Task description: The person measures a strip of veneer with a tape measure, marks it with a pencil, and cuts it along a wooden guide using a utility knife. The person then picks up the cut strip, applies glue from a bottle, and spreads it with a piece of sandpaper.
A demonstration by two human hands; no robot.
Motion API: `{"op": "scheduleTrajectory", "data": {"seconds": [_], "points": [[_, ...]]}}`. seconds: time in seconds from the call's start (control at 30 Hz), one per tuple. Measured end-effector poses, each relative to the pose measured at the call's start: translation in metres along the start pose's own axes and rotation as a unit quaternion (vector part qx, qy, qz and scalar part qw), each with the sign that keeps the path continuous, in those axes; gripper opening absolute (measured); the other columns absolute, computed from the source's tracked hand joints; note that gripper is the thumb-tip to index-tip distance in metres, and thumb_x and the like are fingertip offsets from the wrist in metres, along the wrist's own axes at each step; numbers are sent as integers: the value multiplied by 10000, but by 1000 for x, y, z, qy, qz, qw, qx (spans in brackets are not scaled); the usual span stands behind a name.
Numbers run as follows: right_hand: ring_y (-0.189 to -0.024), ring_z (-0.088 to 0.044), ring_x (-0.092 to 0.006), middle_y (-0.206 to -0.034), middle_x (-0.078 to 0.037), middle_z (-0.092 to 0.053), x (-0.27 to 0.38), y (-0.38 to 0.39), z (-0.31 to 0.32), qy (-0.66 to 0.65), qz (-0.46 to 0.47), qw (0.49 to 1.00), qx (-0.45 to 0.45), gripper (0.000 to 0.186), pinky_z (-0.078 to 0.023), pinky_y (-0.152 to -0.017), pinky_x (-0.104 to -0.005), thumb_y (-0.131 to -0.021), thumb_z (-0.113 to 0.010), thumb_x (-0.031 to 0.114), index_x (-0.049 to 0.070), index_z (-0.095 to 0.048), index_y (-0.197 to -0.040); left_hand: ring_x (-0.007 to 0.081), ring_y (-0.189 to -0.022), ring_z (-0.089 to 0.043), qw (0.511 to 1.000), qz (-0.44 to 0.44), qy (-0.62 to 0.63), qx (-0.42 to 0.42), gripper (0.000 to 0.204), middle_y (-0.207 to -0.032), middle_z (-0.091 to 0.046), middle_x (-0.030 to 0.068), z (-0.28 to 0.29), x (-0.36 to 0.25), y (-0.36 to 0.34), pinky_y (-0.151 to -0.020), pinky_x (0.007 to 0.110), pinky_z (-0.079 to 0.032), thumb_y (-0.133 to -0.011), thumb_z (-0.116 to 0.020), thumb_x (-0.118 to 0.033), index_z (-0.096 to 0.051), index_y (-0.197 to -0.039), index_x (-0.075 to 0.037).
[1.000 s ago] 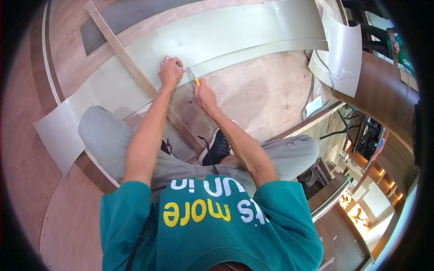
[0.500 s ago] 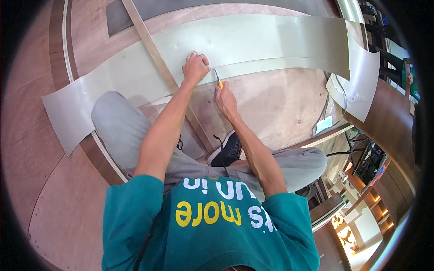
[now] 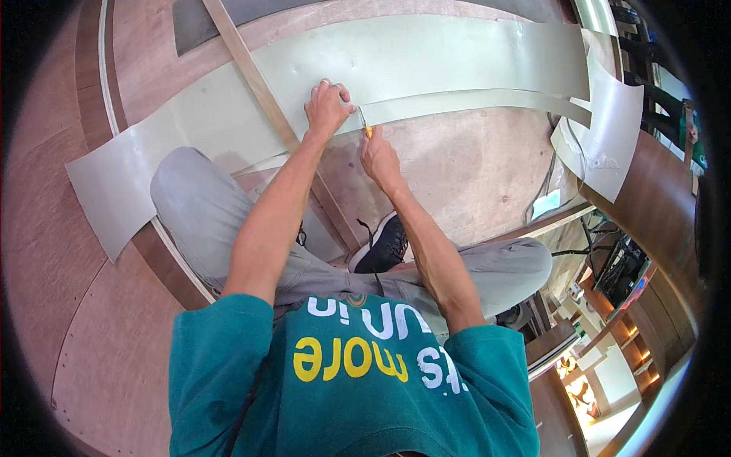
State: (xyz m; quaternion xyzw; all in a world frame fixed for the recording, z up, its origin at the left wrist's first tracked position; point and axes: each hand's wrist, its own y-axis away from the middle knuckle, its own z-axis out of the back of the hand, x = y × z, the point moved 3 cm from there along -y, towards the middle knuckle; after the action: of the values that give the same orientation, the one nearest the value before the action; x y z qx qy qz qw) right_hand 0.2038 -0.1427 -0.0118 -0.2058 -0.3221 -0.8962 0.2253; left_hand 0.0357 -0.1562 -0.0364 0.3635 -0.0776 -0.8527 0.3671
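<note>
My left hand (image 3: 327, 107) presses bent, closed fingers on a long, curved pale sheet (image 3: 472, 53), just right of a wooden batten (image 3: 247, 65) that crosses under or over it. My right hand (image 3: 379, 160) grips the yellow handle of a thin-bladed cutting tool (image 3: 368, 131). Its tip touches the sheet beside my left thumb, at a cut line. A narrow strip (image 3: 495, 99) runs rightward from the blade along the sheet's lower edge, its far end parted from the main piece. The batten's lower part shows between my forearms.
I sit cross-legged on plywood (image 3: 464, 175). A grey panel (image 3: 188, 34) lies beyond the sheet, another pale piece (image 3: 613, 145) at right, near cables (image 3: 544, 198). Curved dark-wood edging (image 3: 160, 270) is at left. Another person's dark-clothed limbs (image 3: 647, 49) show at far right.
The view has shifted, so the scene sits further right and slightly lower than a second ago. The strip's right end stands a little further from the main sheet. Both hands stay at the cut.
</note>
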Motion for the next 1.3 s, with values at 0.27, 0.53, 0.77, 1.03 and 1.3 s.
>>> {"op": "scheduleTrajectory", "data": {"seconds": [0.27,0.53,0.77,1.03,1.3], "points": [[-756,-620,-545,-788,-347,-634,-1,-3,-1,-1,-32,999,15,287,-483,-690,-613,-997,-454,242,4,-381,-1139,280,-1116,-558,1000,-3,5,-15,248,-1095,-579,47,1,-3,0,-843,484,-501,-696,-851,-235,-663,-836,-152],[-752,-637,-517,-785,-306,-648,-1,-3,-1,12,-49,998,28,298,-492,-675,-604,-976,-495,221,-2,-393,-1146,314,-1119,-558,1000,10,0,12,277,-1094,-579,85,2,-2,-4,-862,479,-494,-699,-841,-260,-678,-886,-138],[-747,-607,-556,-777,-351,-625,-7,-2,-3,-15,-6,1000,1,276,-479,-668,-623,-980,-484,211,-4,-375,-1116,282,-1095,-569,1000,21,-11,-5,240,-1084,-586,59,-1,-3,-5,-844,485,-505,-679,-846,-237,-673,-823,-154],[-740,-615,-545,-774,-344,-628,-8,3,-4,2,-6,1000,4,253,-487,-658,-612,-979,-493,191,-3,-371,-1085,287,-1099,-573,1000,10,-15,-13,234,-1102,-587,55,-6,1,-5,-857,487,-505,-681,-841,-241,-680,-834,-168],[-765,-624,-534,-794,-340,-634,-12,10,-6,9,-14,1000,17,256,-488,-676,-604,-979,-480,189,-11,-376,-1099,311,-1106,-571,1000,18,-21,-4,259,-1114,-594,70,-3,-1,-4,-875,487,-498,-686,-842,-272,-686,-858,-158]]}}
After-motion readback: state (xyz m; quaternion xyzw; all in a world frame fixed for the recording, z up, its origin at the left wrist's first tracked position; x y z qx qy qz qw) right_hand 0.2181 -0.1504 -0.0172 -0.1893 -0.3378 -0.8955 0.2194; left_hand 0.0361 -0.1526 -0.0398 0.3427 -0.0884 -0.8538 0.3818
